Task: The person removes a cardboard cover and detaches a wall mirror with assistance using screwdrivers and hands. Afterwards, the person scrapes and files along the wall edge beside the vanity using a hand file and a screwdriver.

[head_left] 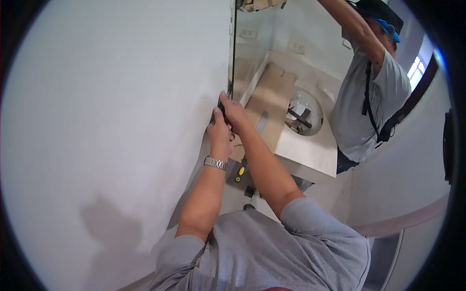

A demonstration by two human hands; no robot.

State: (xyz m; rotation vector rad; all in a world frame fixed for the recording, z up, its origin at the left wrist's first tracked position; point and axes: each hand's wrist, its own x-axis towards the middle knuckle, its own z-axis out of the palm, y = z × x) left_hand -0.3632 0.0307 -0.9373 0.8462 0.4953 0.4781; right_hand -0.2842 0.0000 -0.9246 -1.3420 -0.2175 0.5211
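Observation:
Both my hands are together at the wall's edge, beside the dark side edge of a mirror (233, 58). My left hand (220, 132), with a metal watch (216, 163) on its wrist, is closed with the thumb pointing up. Just above and to the right, my right hand (234, 115) is closed too, its thumb raised toward the mirror's edge. Between them a short piece of a dark, narrow object (222, 106) shows. The fingers cover most of it, so its kind cannot be made out.
A white wall (111, 97) fills the left. Right of my hands, a counter (310, 157) bears a cardboard sheet (276, 87) and a round sink (318, 114) holding a hammer-like tool (300, 117). A co-worker (364, 102) stands beyond, one arm raised. Below lies a black-and-yellow tool (241, 171).

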